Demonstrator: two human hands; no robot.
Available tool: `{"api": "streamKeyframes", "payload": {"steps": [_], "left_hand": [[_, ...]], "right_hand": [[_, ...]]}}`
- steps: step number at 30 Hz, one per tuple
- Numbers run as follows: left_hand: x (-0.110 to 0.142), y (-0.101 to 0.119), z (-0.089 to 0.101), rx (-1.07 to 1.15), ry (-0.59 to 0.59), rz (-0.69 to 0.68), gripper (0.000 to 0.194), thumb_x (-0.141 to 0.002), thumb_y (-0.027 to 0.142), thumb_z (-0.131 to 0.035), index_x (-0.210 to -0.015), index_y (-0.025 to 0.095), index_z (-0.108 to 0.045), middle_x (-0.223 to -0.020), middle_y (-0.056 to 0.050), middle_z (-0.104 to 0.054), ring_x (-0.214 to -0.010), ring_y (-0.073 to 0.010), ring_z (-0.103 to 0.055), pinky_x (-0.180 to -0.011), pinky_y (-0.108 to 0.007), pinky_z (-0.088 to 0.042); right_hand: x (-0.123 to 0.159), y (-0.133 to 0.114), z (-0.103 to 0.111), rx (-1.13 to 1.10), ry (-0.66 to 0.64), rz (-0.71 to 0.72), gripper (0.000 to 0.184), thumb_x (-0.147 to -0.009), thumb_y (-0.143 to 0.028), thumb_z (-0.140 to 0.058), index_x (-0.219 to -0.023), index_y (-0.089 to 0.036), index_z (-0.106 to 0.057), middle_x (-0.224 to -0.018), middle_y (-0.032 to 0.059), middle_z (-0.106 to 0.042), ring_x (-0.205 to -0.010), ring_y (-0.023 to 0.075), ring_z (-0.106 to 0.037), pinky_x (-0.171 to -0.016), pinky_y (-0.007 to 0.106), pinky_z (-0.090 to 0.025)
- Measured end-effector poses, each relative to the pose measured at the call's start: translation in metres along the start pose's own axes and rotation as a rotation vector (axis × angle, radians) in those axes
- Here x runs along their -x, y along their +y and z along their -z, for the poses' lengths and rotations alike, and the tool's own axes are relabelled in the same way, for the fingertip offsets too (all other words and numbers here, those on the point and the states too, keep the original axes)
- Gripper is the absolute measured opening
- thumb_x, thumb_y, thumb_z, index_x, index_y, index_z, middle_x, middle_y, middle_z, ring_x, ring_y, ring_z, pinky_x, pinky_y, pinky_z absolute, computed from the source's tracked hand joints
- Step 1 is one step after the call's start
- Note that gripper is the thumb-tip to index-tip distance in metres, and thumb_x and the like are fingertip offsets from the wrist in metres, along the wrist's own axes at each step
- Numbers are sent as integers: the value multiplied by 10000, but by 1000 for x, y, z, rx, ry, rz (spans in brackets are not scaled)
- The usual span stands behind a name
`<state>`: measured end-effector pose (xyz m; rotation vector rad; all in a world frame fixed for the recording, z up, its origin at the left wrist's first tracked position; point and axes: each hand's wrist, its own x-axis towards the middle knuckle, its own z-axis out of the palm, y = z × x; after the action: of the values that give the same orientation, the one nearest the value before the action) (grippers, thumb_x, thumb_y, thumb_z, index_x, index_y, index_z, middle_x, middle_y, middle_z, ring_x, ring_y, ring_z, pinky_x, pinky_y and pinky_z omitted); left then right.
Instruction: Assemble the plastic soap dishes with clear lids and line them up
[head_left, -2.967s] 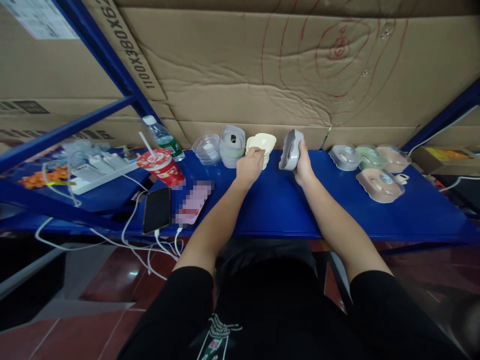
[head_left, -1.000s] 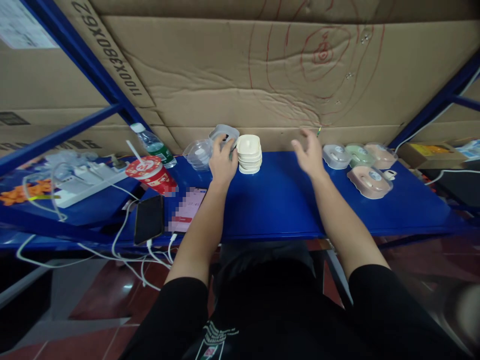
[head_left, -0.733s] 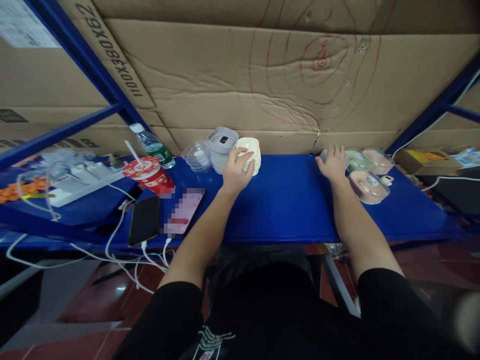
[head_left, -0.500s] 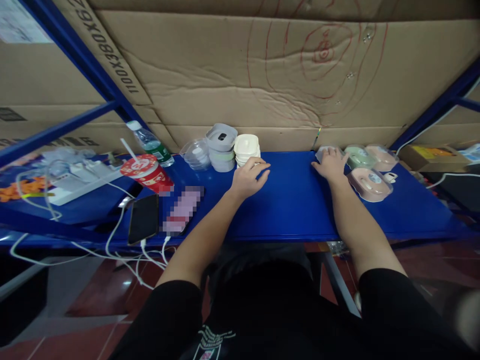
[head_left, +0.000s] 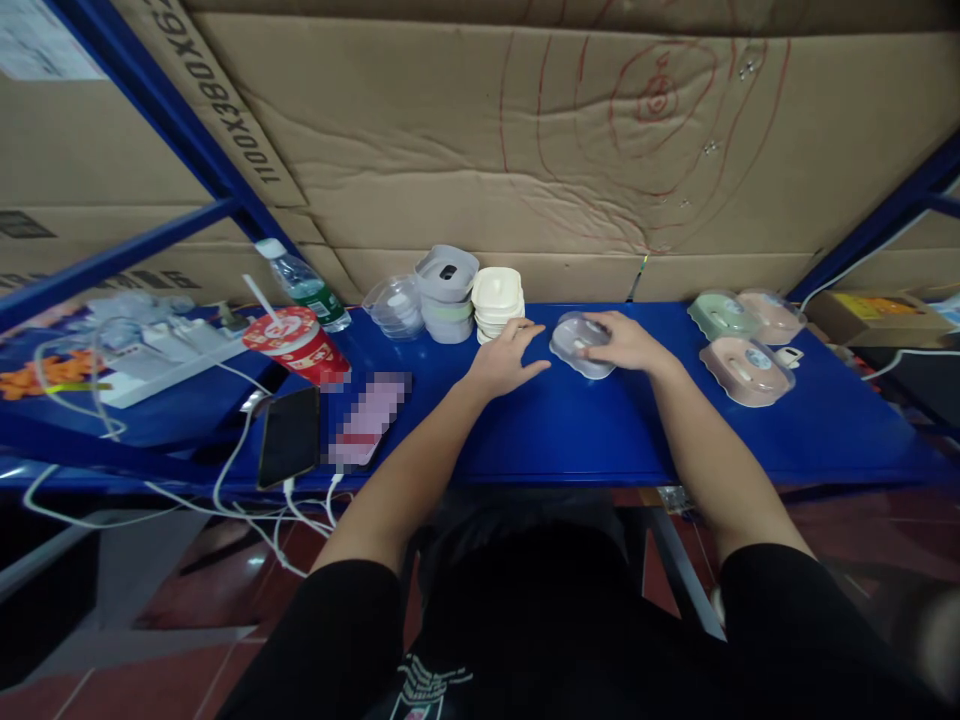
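My right hand is closed round a grey container with a clear domed lid, low over the blue tabletop or on it; I cannot tell which. Empty, with its fingers apart, my left hand hovers just left of that container. Behind my left hand stands a stack of cream lidded pieces. Beside it is a stack of grey and green pieces, then some clear domed covers. Over at the right lie a green container and two pink containers under clear lids.
To the left are a red paper cup with a straw, a water bottle, a dark phone, another phone, cables and a power strip. Cardboard walls the back. A small box sits far right.
My right hand has brought the grey clear-lidded container from the right-hand group to the middle of the table. My left hand has shifted slightly, its fingers spread wider.
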<state>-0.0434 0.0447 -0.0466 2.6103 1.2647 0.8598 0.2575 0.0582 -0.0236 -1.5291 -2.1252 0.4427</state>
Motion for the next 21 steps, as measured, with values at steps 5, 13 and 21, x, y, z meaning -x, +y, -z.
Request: {"api": "streamKeyframes", "payload": {"steps": [5,13,21], "left_hand": [[-2,-5,-5,40,-143,-33,950,-896,635,-819,-1675,239,-448,-1693,-196,-486,-1525,-396,-550,-1169,-526,-551],[0,2,5,63,-330,-77,621,-743,627,-943,-1206,270,-734,-1490,-84,-685,-1313,-322,-708,-1086,-434,-575],[1,0,3,111,-326,-125,1015,-679,615,-974,-1557,286,-583,-1586,-129,-638,-1399,-368,-668,-1116,-490,-571]], "right_hand": [[-1,-18,-9,-405,-1,-51,584,-845,-594,-764,-1316,-252,-721,-1344,121,-773,-1118,329,-766,-973,513,-637],[-19,11,-21,-248,253,-450,478,-1019,-597,-498,-980,-197,-758,-715,85,-755,-612,261,-704,-668,391,-595],[-23,10,-19,-340,-90,-321,791,-930,-881,-566,-1271,-185,-724,-756,66,-775,-452,178,-557,-487,335,-495]]}}
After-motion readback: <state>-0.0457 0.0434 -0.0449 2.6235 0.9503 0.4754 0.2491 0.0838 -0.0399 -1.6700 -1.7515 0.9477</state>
